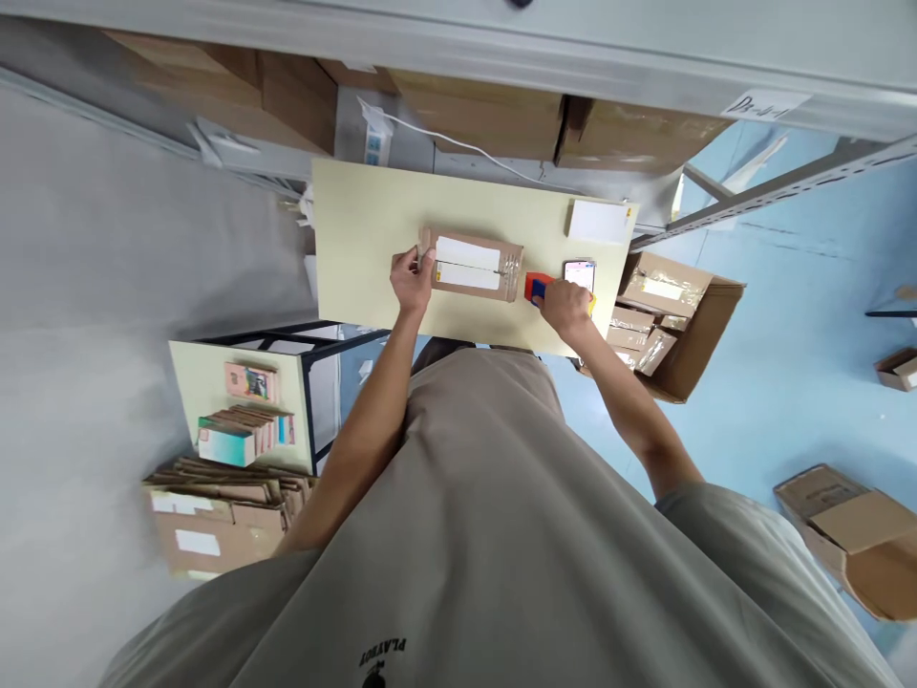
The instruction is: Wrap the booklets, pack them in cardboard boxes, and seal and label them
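Observation:
A taped brown cardboard box (pixel 465 289) with white labels on top lies near the middle of the cream table (pixel 373 205). My left hand (pixel 414 277) grips its left end, thumb on top. Clear tape shines across the box's right end. My right hand (pixel 565 306) is closed around a red and blue tape dispenser (pixel 534 287), just right of the box and apart from it. Beyond that hand lies a phone (pixel 579 273) with its screen lit, partly covered by the hand. A white label stack or flat box (pixel 599 222) sits at the table's far right corner.
A metal shelf (pixel 458 43) with large cartons (pixel 487 115) stands behind the table. An open carton (pixel 680 325) of taped parcels is at the right. Left are a small table (pixel 190 382) with colourful boxes (pixel 229 443) and a carton of flattened cardboard (pixel 222 535). Another open carton (pixel 852 535) lies right.

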